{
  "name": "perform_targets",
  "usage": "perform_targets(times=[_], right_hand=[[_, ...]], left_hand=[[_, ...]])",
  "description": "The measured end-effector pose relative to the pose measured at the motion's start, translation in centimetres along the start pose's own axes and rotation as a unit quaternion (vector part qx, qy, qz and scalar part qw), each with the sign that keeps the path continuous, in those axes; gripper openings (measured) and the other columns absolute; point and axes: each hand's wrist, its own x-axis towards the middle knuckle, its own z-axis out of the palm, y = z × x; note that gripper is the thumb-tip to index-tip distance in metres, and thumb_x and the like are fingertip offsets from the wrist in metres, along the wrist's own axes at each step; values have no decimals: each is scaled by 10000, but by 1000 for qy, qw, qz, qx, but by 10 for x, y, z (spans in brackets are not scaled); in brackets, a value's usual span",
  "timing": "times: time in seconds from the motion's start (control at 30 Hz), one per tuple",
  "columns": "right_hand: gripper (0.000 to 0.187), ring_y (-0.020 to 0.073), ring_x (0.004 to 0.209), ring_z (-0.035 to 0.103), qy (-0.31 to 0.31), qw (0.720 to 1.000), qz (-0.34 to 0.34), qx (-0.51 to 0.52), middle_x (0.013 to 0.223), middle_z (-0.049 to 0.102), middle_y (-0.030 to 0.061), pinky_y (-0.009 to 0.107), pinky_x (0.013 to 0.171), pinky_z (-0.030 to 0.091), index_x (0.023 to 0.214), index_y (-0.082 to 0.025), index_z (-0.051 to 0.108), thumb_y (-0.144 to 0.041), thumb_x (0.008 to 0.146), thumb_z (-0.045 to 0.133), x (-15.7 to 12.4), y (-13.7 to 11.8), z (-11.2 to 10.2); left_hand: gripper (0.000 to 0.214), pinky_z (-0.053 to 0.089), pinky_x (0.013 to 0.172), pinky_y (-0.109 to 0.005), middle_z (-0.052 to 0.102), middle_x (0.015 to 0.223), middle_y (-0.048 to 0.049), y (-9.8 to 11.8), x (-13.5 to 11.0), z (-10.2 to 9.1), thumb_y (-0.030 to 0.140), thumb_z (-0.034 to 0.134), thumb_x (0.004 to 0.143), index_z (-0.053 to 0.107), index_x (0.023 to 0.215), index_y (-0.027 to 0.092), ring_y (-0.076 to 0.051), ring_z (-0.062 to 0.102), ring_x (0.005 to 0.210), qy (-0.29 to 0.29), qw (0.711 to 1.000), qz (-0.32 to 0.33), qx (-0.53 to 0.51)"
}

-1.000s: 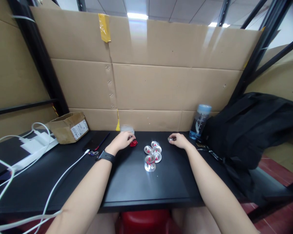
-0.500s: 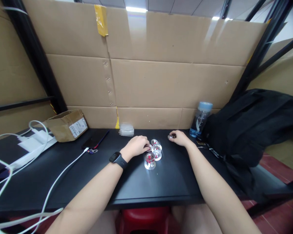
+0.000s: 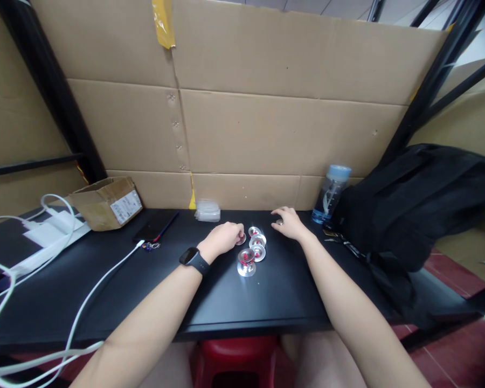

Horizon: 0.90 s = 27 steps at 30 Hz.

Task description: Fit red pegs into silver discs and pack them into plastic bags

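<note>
Several shiny, clear-silvery discs with red centres (image 3: 246,268) lie in an overlapping cluster on the black table (image 3: 295,291). At the left of the cluster, my left hand (image 3: 226,238) is closed in a pinch on the edge of one silvery disc (image 3: 241,240). To the right, my right hand (image 3: 289,222) has its thumb and fingers apart over another small silvery disc (image 3: 280,222), which rests on the table and is partly hidden by the hand. A black watch (image 3: 192,258) is on my left wrist.
A small stack of clear plastic pieces (image 3: 207,211) stands by the cardboard wall (image 3: 242,134). On the left are a phone (image 3: 156,226), a cardboard box (image 3: 105,202) and white cables (image 3: 101,285). A water bottle (image 3: 330,195) and a black backpack (image 3: 420,199) stand on the right.
My right hand has opened its fingers from around its disc, which now lies beneath them. My left hand has drawn its disc slightly left, away from the cluster. The view has tilted down a little.
</note>
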Motion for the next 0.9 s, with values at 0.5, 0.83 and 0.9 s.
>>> perform_targets(times=[0.5, 0.83, 0.9], right_hand=[[500, 217, 983, 711, 1, 938, -173, 302, 1143, 738, 67, 335, 831, 555, 1217, -235, 648, -395, 776, 820, -15, -90, -8], [439, 188, 853, 664, 42, 959, -128, 250, 1083, 712, 67, 310, 719, 545, 1163, -228, 681, -324, 758, 820, -6, -70, -13], [409, 200, 882, 665, 63, 974, -101, 194, 1091, 704, 86, 338, 786, 543, 1143, -213, 695, -302, 760, 809, -3, -48, -18]], left_hand=[[229, 505, 731, -239, 612, 880, 9, -1, 13, 4, 216, 663, 850, 448, 929, 207, -133, 672, 807, 116, 877, 16, -465], [111, 484, 747, -274, 662, 858, -6, -27, 0, -28, 228, 628, 876, 526, 915, 207, -148, 632, 785, 148, 969, 27, -195], [133, 494, 767, -277, 699, 870, -9, -47, -6, -38, 228, 646, 850, 532, 915, 209, -157, 667, 814, 129, 977, 5, -170]])
